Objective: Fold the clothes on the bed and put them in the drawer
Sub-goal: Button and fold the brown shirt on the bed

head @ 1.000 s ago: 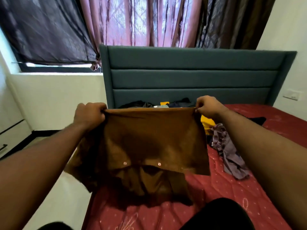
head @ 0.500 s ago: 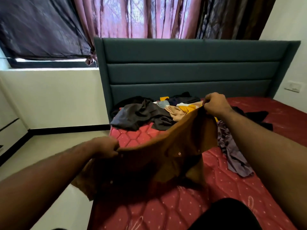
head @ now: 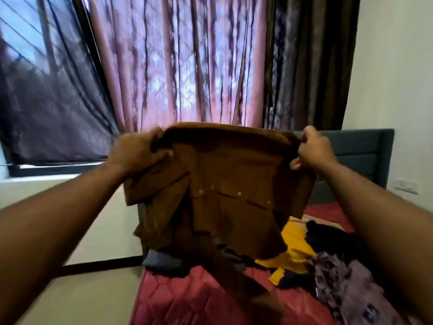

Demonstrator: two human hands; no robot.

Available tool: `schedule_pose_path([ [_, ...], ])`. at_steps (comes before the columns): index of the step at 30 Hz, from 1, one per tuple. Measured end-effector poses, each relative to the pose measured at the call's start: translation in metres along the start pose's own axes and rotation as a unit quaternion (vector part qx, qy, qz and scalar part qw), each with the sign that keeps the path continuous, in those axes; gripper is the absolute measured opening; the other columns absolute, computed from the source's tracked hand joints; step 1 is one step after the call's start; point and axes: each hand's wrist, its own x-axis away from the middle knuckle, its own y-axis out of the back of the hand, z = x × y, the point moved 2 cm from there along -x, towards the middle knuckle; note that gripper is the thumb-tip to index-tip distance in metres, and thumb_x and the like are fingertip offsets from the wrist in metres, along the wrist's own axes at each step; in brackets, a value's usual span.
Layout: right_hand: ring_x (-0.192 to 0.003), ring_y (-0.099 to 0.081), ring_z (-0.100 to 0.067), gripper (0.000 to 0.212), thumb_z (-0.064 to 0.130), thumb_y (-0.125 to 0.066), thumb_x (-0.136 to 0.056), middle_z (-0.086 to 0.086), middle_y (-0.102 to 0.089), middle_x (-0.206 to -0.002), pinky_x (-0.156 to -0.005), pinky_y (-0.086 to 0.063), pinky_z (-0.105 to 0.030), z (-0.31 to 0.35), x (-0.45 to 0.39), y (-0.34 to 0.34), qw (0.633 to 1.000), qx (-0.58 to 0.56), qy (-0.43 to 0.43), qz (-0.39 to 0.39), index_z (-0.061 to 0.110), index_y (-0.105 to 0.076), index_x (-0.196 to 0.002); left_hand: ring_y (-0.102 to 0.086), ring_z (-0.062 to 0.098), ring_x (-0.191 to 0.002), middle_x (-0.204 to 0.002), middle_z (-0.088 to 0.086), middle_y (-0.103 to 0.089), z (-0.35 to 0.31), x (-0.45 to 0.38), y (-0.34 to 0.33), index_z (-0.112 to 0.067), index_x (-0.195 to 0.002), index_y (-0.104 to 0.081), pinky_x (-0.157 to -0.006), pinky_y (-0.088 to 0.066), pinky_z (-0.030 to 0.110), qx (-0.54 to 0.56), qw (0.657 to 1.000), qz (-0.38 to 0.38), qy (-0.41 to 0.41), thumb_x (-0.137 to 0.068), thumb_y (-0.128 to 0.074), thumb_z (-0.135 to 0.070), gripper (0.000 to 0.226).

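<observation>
Brown shirt: held up in the air at the centre of the view, spread between both hands, with its lower part hanging down over the bed; small pale buttons are seen across its middle.
Left hand: closed on the shirt's top edge at 9 o'clock of the garment, fingers curled into the cloth.
Right hand: pinched on the top edge at 3 o'clock of the garment.
Bed: red quilted mattress at 6 o'clock, teal headboard at 3 o'clock.
Other clothes: a yellow garment, a dark garment and a mauve patterned garment are piled at 4 to 5 o'clock.
Curtains: pink and dark drapes are hung at 12 o'clock.
</observation>
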Motion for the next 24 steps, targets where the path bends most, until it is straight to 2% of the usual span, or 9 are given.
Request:
schedule_pose_path([
  [2, -0.079, -0.061, -0.034, 0.012, -0.002, -0.050, -0.083, -0.021, -0.061, -0.098, -0.065, -0.051, -0.039, -0.006, 0.006, 0.010, 0.992, 0.103, -0.015, 0.077, 0.009, -0.047, -0.086, -0.062, 0.029, -0.107, -0.121, 0.010, -0.065, 0.016, 0.009, -0.006, -0.022, -0.118, -0.062, -0.092, -0.049, 0.037, -0.098, 0.961, 0.252, 0.056, -0.084, -0.067, -0.032, 0.035],
  [6, -0.082, -0.065, -0.036, 0.021, -0.004, -0.047, -0.082, -0.019, -0.061, -0.096, -0.071, -0.056, -0.042, -0.021, 0.022, 0.025, 0.993, 0.117, -0.002, 0.005, 0.012, -0.054, -0.094, -0.065, 0.034, -0.096, -0.106, 0.013, -0.067, 0.024, 0.037, 0.014, -0.019, -0.098, -0.066, -0.082, -0.050, 0.038, -0.107, 0.981, 0.065, 0.150, -0.083, -0.059, -0.034, 0.022],
  [13, -0.056, -0.069, -0.026, 0.012, -0.008, -0.054, -0.085, -0.017, -0.070, -0.069, -0.051, -0.056, -0.030, -0.040, 0.058, 0.032, 0.978, 0.128, -0.081, 0.147, 0.001, -0.060, -0.080, -0.060, 0.042, -0.107, -0.119, 0.029, -0.062, 0.027, 0.090, -0.014, 0.001, -0.112, -0.064, -0.084, -0.046, 0.039, 0.042, 0.947, 0.140, 0.286, -0.092, -0.057, -0.030, 0.038],
  [15, -0.057, -0.069, -0.024, 0.009, -0.006, -0.058, -0.085, -0.016, -0.070, -0.067, -0.047, -0.053, -0.026, -0.048, 0.066, 0.027, 0.971, 0.142, -0.093, 0.169, 0.001, -0.059, -0.080, -0.064, 0.034, -0.102, -0.113, 0.020, -0.067, 0.021, 0.110, -0.027, 0.001, -0.112, -0.066, -0.080, -0.049, 0.034, 0.044, 0.878, 0.375, 0.295, -0.093, -0.062, -0.032, 0.038],
  [17, -0.058, -0.070, -0.027, 0.014, -0.006, -0.049, -0.090, -0.019, -0.071, -0.069, -0.057, -0.059, -0.033, -0.069, 0.072, 0.015, 0.966, 0.103, -0.135, 0.194, -0.002, -0.062, -0.088, -0.065, 0.025, -0.097, -0.109, 0.010, -0.069, 0.019, 0.138, -0.046, -0.006, -0.111, -0.065, -0.078, -0.053, 0.030, -0.030, 0.739, 0.610, 0.284, -0.082, -0.074, -0.042, 0.047],
  [19, -0.059, -0.071, -0.025, 0.021, -0.005, -0.045, -0.093, -0.016, -0.070, -0.063, -0.072, -0.061, -0.040, -0.089, 0.079, -0.005, 0.949, 0.093, -0.172, 0.248, -0.007, -0.066, -0.099, -0.058, 0.023, -0.115, -0.124, 0.008, -0.062, 0.020, 0.158, -0.059, -0.007, -0.126, -0.058, -0.095, -0.049, 0.031, -0.116, 0.657, 0.706, 0.239, -0.069, -0.081, -0.049, 0.075],
  [21, -0.061, -0.070, -0.028, 0.014, -0.007, -0.052, -0.089, -0.018, -0.070, -0.071, -0.067, -0.061, -0.040, -0.104, 0.083, -0.027, 0.946, 0.107, -0.170, 0.256, -0.007, -0.066, -0.095, -0.049, 0.028, -0.125, -0.138, 0.016, -0.051, 0.005, 0.169, -0.073, 0.001, -0.138, -0.047, -0.107, -0.037, 0.035, -0.092, 0.707, 0.649, 0.265, -0.089, -0.069, -0.033, 0.063],
  [23, -0.069, -0.069, -0.030, 0.013, -0.008, -0.057, -0.084, -0.022, -0.070, -0.089, -0.053, -0.056, -0.032, -0.113, 0.080, -0.045, 0.952, 0.147, -0.140, 0.230, -0.003, -0.066, -0.092, -0.055, 0.033, -0.099, -0.117, 0.024, -0.060, -0.001, 0.166, -0.095, 0.009, -0.118, -0.058, -0.092, -0.044, 0.041, 0.039, 0.811, 0.494, 0.313, -0.101, -0.048, -0.013, 0.029],
  [24, -0.076, -0.068, -0.030, 0.016, -0.006, -0.055, -0.084, -0.022, -0.069, -0.098, -0.055, -0.053, -0.030, -0.117, 0.077, -0.051, 0.956, 0.167, -0.123, 0.210, 0.000, -0.067, -0.093, -0.055, 0.032, -0.082, -0.097, 0.022, -0.063, -0.001, 0.161, -0.103, 0.007, -0.102, -0.063, -0.077, -0.047, 0.040, 0.133, 0.821, 0.419, 0.365, -0.102, -0.046, -0.011, 0.025],
])
